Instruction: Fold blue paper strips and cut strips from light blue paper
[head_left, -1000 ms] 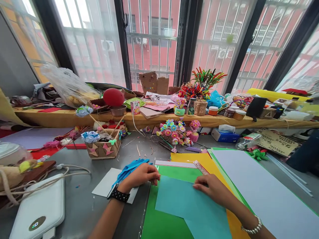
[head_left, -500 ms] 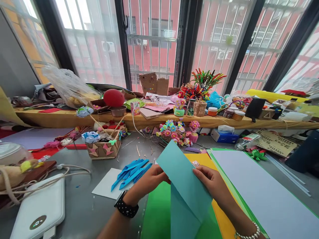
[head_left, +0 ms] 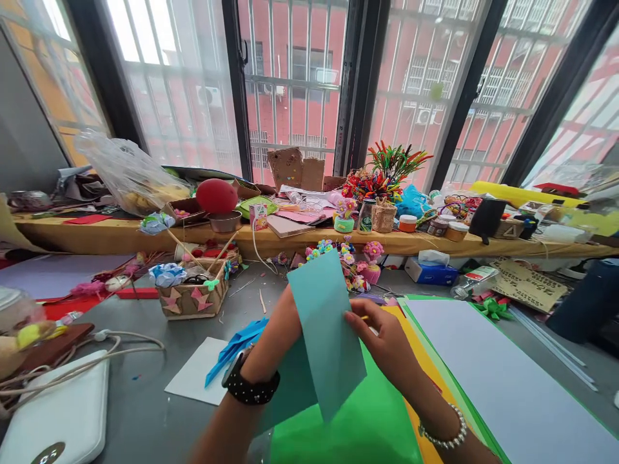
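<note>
A folded light-blue sheet of paper [head_left: 329,328] is held up in front of me, with one flap hanging lower at the left. My right hand [head_left: 380,335] pinches its right edge between thumb and fingers. My left hand [head_left: 285,319] is behind the sheet on the left, holding it, though the paper covers its fingers. Below lies a green sheet [head_left: 348,425] on top of a yellow one [head_left: 425,412]. To the left, folded bright-blue paper strips [head_left: 232,348] rest partly on a white square of paper [head_left: 193,374].
A decorated cardboard box [head_left: 191,299] stands behind the strips. A white power bank [head_left: 62,412] and its cable occupy the left. Large white paper [head_left: 493,361] spreads at the right, near a tissue pack [head_left: 430,270]. Crafts and jars crowd the wooden ledge [head_left: 290,245] under the windows.
The light-blue paper has turned and moved left, its lower flap swinging to the left. My left hand has gone behind it. My right hand has shifted slightly left and up along its edge.
</note>
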A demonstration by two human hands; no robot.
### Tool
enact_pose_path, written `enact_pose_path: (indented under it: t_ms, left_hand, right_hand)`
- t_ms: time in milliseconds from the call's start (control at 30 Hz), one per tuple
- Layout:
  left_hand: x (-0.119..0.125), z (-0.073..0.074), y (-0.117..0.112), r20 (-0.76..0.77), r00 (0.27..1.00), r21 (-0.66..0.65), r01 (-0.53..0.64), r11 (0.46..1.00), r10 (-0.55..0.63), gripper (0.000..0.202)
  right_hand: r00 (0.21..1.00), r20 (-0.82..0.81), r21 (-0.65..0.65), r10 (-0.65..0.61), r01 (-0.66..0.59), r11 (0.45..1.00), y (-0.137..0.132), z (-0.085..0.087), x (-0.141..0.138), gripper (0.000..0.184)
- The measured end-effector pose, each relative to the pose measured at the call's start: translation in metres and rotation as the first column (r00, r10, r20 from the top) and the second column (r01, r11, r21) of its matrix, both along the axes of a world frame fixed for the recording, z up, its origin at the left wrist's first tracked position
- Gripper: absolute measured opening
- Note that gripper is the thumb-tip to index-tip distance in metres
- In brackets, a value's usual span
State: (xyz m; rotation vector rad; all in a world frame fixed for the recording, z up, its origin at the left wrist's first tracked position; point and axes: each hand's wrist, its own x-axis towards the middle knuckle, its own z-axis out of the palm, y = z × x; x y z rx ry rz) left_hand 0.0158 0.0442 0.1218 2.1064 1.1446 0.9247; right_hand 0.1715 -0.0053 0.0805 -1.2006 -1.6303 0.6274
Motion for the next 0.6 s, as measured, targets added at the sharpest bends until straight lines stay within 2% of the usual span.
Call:
enact_pose_path:
  t_ms: [67, 167, 200, 267, 333, 400, 533, 600]
  left_hand:
    - [0.005, 0.008, 0.0, -0.043, 0.992, 0.059, -0.114, 0.992, 0.117, 0.016]
    - [0.009, 0.013, -0.005, -0.107, 0.927, 0.176, -0.34, 0.924, 0.361, 0.021]
    - [0.009, 0.013, -0.008, -0.144, 0.899, 0.216, -0.38, 0.899, 0.414, 0.022]
    - [0.007, 0.013, -0.013, -0.221, 0.851, 0.298, -0.405, 0.864, 0.475, 0.022]
    - [0.005, 0.013, -0.017, -0.261, 0.818, 0.357, -0.411, 0.839, 0.512, 0.022]
    - [0.002, 0.015, -0.019, -0.245, 0.816, 0.373, -0.419, 0.828, 0.524, 0.022]
    - [-0.006, 0.021, -0.019, -0.261, 0.871, 0.263, -0.351, 0.899, 0.416, 0.019]
    - [-0.011, 0.023, -0.019, -0.265, 0.893, 0.194, -0.321, 0.927, 0.365, 0.018]
  right_hand:
    - [0.996, -0.013, 0.166, -0.09, 0.091, 0.982, 0.004, 0.004, -0.005, 0.041]
    - [0.993, 0.05, 0.362, -0.104, 0.079, 0.929, 0.007, 0.013, -0.018, 0.064]
    - [0.991, 0.073, 0.39, -0.115, 0.078, 0.917, 0.007, 0.016, -0.023, 0.065]
    - [0.981, 0.09, 0.423, -0.171, 0.118, 0.899, 0.007, 0.021, -0.031, 0.053]
    - [0.966, 0.085, 0.457, -0.246, 0.181, 0.871, 0.005, 0.026, -0.036, 0.04]
    - [0.951, 0.082, 0.487, -0.299, 0.224, 0.844, 0.002, 0.03, -0.036, 0.039]
    - [0.944, 0.032, 0.474, -0.328, 0.274, 0.837, -0.001, 0.038, -0.027, 0.056]
    - [0.932, -0.022, 0.433, -0.361, 0.335, 0.837, -0.001, 0.043, -0.02, 0.058]
